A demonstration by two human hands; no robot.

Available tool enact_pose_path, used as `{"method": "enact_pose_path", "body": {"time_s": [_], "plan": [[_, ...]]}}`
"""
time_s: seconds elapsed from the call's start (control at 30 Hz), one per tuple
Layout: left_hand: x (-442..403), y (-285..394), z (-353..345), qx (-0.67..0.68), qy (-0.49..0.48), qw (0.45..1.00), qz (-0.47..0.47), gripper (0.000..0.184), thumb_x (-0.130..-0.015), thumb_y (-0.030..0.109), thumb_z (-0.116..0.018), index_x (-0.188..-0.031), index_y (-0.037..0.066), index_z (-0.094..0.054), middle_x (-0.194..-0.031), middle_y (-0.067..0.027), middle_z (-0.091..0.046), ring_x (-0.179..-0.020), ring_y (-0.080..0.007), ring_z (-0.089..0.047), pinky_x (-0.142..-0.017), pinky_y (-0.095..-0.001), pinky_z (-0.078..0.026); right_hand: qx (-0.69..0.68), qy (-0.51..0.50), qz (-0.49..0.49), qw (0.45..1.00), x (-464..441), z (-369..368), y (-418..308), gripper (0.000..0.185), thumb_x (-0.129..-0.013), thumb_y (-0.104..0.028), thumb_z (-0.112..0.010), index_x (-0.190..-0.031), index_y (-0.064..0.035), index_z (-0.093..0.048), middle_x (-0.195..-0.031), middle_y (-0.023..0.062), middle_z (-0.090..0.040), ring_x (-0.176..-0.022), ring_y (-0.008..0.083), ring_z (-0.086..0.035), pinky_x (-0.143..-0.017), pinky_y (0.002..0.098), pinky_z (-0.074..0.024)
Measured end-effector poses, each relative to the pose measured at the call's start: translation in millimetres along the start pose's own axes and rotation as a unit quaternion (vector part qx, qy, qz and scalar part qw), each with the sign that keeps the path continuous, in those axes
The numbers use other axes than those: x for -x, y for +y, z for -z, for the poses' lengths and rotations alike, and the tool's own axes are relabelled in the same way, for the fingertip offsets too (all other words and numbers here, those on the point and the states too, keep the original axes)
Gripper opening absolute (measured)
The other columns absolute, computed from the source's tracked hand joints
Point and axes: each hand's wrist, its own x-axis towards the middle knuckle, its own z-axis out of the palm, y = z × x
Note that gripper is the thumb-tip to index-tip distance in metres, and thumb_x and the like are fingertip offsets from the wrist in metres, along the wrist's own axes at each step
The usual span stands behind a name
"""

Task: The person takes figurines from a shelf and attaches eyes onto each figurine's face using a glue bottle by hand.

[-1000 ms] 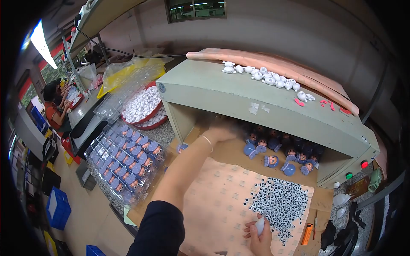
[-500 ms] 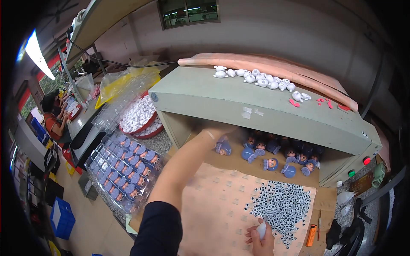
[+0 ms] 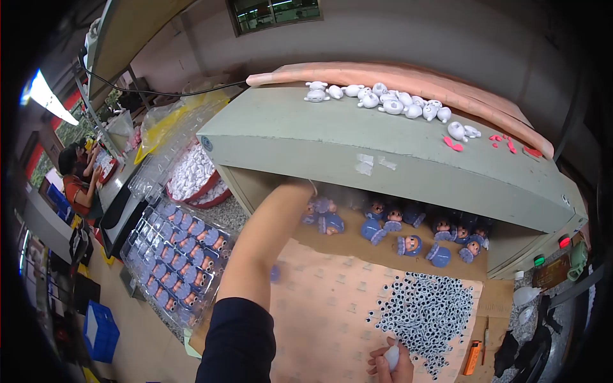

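My left arm (image 3: 271, 236) reaches under the green metal cabinet (image 3: 306, 150), and its front edge hides my left hand and fingers. Near that wrist lie small doll heads with blue hoods (image 3: 331, 223), on the cardboard inside. A blurred blue thing (image 3: 274, 273) shows beside my left forearm, over the pink sheet. Low in the view, my right hand (image 3: 385, 365) is closed around a small white squeeze bottle (image 3: 392, 355), nozzle pointing up. Just beyond it spreads a pile of tiny black-and-white doll eyes (image 3: 424, 313) on the pink sheet (image 3: 319, 319).
Clear trays of blue-hooded heads (image 3: 175, 255) stand at left, below a red basket of white pieces (image 3: 191, 172). White figures (image 3: 391, 105) and pink bits line the cabinet top. An orange lighter (image 3: 472, 357) lies at right. People (image 3: 78, 185) sit far left.
The view has shifted slightly. My left hand has gone from partly visible to hidden under the cabinet. More heads show by that wrist, and the blurred blue thing has appeared. My right hand still holds the bottle.
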Motion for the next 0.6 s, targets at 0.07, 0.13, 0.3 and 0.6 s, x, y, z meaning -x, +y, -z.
{"method": "enact_pose_path", "body": {"time_s": [0.07,0.13,0.3,0.6], "plan": [[0.4,-15.7,5.0,-0.012,0.006,1.000,0.010,0.053,-0.079,0.042,-0.054,-0.117,0.006,-0.047,-0.111,-0.0162,-0.051,-0.104,-0.0275,-0.047,-0.090,-0.0338,-0.036,0.046,0.009,0.043,0.998,-0.9,-2.7,11.2,0.039,-0.086,-0.011,-0.049,-0.121,-0.0003,-0.037,-0.081,0.0068,-0.057,-0.059,0.0097,-0.053,-0.049,0.0201,-0.0431],[-2.1,-28.5,2.7,-0.018,0.015,1.000,0.015,0.053,-0.079,0.042,-0.054,-0.117,0.006,-0.047,-0.111,-0.0162,-0.051,-0.104,-0.0273,-0.047,-0.090,-0.0338,-0.036,0.051,0.012,0.058,0.997,-0.4,-3.5,17.7,0.039,-0.086,-0.011,-0.049,-0.121,-0.0002,-0.036,-0.082,0.0069,-0.057,-0.060,0.0095,-0.053,-0.050,0.0201,-0.0431],[-4.4,-35.5,-2.8,-0.006,0.036,0.999,-0.005,0.052,-0.080,0.041,-0.053,-0.117,0.005,-0.047,-0.110,-0.0164,-0.051,-0.103,-0.0268,-0.047,-0.089,-0.0336,-0.036,0.055,0.025,0.079,0.995,-3.2,-3.3,32.3,0.039,-0.085,-0.010,-0.049,-0.121,0.0006,-0.037,-0.083,0.0071,-0.057,-0.062,0.0096,-0.053,-0.051,0.0205,-0.0435],[38.4,-10.1,16.5,0.168,-0.035,0.983,-0.069,0.049,-0.081,0.039,-0.053,-0.116,0.005,-0.048,-0.108,-0.0168,-0.052,-0.101,-0.0248,-0.048,-0.087,-0.0339,-0.038,0.048,0.030,0.075,0.996,0.8,-4.4,10.7,0.041,-0.085,-0.015,-0.050,-0.120,0.0011,-0.038,-0.083,0.0097,-0.059,-0.065,0.0115,-0.056,-0.053,0.0223,-0.0456]]}}
